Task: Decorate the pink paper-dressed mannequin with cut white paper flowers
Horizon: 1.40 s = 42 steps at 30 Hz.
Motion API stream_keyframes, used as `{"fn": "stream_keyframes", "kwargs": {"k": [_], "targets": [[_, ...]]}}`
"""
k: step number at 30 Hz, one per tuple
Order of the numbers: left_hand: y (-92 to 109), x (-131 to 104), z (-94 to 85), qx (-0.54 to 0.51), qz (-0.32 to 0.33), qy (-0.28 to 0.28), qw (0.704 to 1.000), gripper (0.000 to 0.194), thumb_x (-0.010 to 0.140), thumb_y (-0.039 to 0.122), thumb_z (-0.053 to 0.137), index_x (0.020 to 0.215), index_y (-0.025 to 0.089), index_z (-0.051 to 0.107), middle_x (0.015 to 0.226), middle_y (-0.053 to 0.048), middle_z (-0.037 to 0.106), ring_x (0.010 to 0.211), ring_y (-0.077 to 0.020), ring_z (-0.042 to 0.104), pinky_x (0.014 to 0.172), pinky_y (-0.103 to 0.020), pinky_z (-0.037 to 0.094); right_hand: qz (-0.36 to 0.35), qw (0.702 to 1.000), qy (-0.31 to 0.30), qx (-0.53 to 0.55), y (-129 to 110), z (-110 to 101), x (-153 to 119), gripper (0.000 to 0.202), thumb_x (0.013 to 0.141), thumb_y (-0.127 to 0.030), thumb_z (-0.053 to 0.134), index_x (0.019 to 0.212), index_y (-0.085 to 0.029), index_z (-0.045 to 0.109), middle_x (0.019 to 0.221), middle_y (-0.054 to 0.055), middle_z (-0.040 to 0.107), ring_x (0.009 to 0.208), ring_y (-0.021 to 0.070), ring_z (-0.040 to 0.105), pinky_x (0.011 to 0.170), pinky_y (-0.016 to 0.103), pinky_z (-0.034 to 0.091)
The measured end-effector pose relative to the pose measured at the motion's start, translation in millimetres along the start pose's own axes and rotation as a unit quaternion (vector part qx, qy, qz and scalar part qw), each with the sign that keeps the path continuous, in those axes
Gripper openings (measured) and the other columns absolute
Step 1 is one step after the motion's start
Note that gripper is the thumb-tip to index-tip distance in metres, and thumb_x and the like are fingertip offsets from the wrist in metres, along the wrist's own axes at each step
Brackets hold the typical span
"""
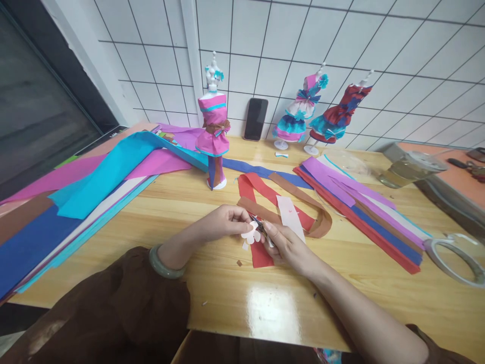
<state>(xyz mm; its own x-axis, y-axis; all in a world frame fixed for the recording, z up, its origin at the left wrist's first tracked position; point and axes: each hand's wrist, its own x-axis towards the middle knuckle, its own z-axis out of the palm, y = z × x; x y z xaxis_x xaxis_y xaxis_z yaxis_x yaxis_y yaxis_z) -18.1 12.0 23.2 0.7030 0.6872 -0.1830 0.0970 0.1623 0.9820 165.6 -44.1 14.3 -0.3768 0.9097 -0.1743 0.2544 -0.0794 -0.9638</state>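
Note:
Between the thumb and fingers of my left hand (234,221) is a white paper flower (250,235) with rounded petals. My right hand (285,245) is closed around small scissors (259,223), whose blades point left and meet the flower's edge. Most of the scissor handles are hidden in my fingers. Beneath my hands lie a red paper strip (262,257), a brown paper strip (322,222) and a white paper strip (290,215). A tiny brown scrap (239,263) rests on the wood nearby.
Long coloured paper strips spread over the left (109,167), with another stack (364,212) at right. A dressed doll stand (212,126) is upright behind my hands. Two more (295,119) (337,119) and a phone (255,119) are by the tiled wall. A tape roll (454,262) and a cup (407,169) sit right.

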Motion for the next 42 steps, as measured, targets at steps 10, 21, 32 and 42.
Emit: {"fn": "stream_keyframes", "kwargs": {"k": [10,21,32,42], "targets": [[-0.1,-0.1,-1.2,0.006,0.0,0.001,1.0,0.02,0.073,0.031,0.061,0.074,0.011,0.054,0.068,-0.002,0.056,0.061,-0.0099,0.049,0.057,-0.023,0.036,-0.006,1.0,0.002,-0.018,-4.8,-0.8,-1.5,0.044,0.088,-0.055,0.027,0.067,-0.018,0.041,0.049,-0.007,0.03,0.044,0.0075,0.026,0.043,0.022,0.02],[0.9,0.2,-3.0,0.003,0.008,-0.001,1.0,0.022,0.071,0.032,0.063,0.071,0.012,0.053,0.065,-0.001,0.055,0.058,-0.0099,0.048,0.055,-0.023,0.035,-0.01,1.0,0.013,-0.012,-3.9,-1.6,0.4,0.044,0.088,-0.054,0.03,0.066,-0.018,0.041,0.048,-0.007,0.031,0.044,0.0072,0.027,0.043,0.021,0.022],[-4.0,0.1,-1.8,0.042,0.007,-0.043,0.998,0.021,0.074,0.033,0.06,0.068,0.013,0.054,0.067,-0.003,0.059,0.062,-0.0112,0.053,0.059,-0.023,0.038,0.007,0.995,0.038,0.088,-1.5,0.1,3.8,0.043,0.081,-0.059,0.041,0.065,-0.019,0.04,0.042,-0.009,0.029,0.035,0.0058,0.025,0.035,0.021,0.019],[-6.7,2.9,0.5,-0.025,-0.003,-0.036,0.999,0.026,0.072,0.037,0.062,0.076,0.012,0.055,0.066,-0.002,0.058,0.059,-0.0106,0.053,0.059,-0.024,0.042,-0.009,0.997,0.055,0.045,-5.1,4.2,2.8,0.034,0.078,-0.05,0.052,0.07,-0.017,0.046,0.041,-0.009,0.035,0.036,0.0055,0.027,0.038,0.022,0.019]]}}
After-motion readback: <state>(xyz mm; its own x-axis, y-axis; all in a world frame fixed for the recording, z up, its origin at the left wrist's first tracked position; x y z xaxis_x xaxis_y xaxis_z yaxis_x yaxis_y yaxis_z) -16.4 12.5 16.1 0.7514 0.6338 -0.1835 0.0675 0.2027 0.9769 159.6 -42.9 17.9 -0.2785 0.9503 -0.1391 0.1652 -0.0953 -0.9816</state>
